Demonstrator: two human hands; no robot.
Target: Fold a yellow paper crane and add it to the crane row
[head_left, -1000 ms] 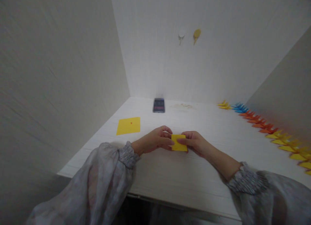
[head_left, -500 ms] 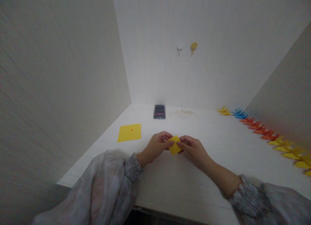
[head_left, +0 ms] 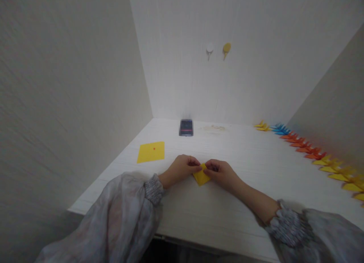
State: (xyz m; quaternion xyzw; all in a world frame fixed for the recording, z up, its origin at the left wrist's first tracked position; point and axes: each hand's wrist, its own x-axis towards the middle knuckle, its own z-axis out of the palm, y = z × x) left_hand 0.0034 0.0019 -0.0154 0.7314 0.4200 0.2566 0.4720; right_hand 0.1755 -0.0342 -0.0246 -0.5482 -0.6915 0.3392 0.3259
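Between my hands is a small folded piece of yellow paper, diamond-like in outline, with its lower corner pointing toward me. My left hand pinches its upper left side, thumb on top. On the upper right, my right hand pinches it the same way. Fingertips cover the paper's upper edges, so its folds there are partly hidden. Farther left on the white table lies a flat yellow sheet with a small orange-red dot, apart from both hands.
A dark, pixelated object stands near the back wall. Along the right side runs a row of folded paper birds in yellow, blue and orange-red. A white hook and a yellow hook are on the wall. The table's front edge is near me.
The folded paper has come slightly toward me and lower between my hands. My fingers have shifted from its side corners to its upper edges. The camera view has tilted slightly.
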